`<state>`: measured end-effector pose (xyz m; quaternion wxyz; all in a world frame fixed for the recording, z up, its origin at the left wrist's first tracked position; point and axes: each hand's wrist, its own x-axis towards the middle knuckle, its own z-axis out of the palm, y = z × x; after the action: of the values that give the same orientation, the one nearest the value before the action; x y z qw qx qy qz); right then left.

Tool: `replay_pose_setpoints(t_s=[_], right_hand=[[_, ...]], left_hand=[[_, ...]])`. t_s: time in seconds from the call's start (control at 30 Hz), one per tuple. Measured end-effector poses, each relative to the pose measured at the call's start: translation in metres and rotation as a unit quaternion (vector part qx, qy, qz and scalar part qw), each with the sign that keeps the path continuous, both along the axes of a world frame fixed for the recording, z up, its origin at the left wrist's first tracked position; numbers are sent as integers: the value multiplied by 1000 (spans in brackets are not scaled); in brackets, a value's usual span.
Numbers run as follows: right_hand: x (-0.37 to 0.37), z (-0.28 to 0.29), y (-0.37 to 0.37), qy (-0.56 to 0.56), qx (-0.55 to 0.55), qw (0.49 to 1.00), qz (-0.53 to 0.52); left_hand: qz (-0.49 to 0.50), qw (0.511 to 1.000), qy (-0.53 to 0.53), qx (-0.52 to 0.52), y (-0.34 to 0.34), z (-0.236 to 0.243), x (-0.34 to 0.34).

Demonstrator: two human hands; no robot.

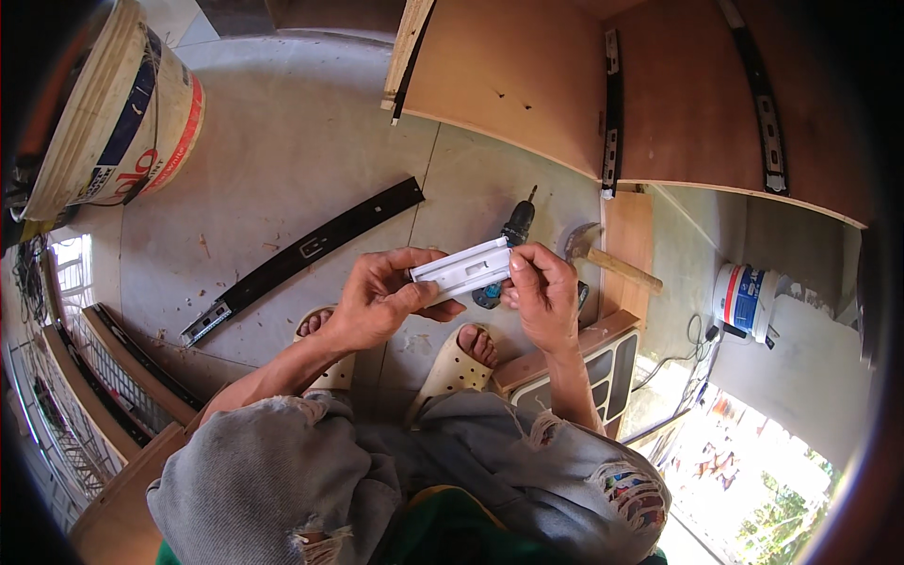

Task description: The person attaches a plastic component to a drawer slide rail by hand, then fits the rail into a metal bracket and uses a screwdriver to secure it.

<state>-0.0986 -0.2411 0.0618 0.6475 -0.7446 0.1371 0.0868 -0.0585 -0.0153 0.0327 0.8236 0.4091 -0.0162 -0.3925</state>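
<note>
Above my knees I hold a short, white, channel-shaped piece [463,273] with raised long edges and a small slot in its face. My left hand [384,299] grips its left end, thumb on top and fingers beneath. At the other end, my right hand [543,294] pinches the piece between thumb and fingers. Behind it on the floor lies a cordless drill [516,226] with a bit fitted, partly hidden by the piece and my right hand. A long black drawer slide [311,249] rests on the floor, left of and beyond my left hand.
A hammer [621,269] lies right of the drill, beside a wooden drawer frame [574,353]. A wooden cabinet [527,75] with black slides fixed inside stands at upper right. Large paint bucket [179,122] far left; smaller bucket [744,299] right. Wire-basket drawers [113,377] stand left.
</note>
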Motion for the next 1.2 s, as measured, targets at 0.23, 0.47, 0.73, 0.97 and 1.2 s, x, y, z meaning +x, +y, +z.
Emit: replay_pose_setpoints(t_s=[0.23,0.47,0.73,0.97,1.2], right_hand=[[1,-6,0,-27,20,999,-33],[2,-13,-1,-62,-41,996,-39],[-1,-8,8,-49,69,993,-81],[-1,-5,14,-37,92,991,-93],[-1,-6,16,-11,97,992,-81]], left_hand=[[6,1000,-5,-22,-1,1,-3],[22,998,-48,-19,-3,-1,0],[48,996,45,-54,-3,-9,0],[67,995,66,-37,-4,-11,0],[65,994,75,-45,-6,-15,-1]])
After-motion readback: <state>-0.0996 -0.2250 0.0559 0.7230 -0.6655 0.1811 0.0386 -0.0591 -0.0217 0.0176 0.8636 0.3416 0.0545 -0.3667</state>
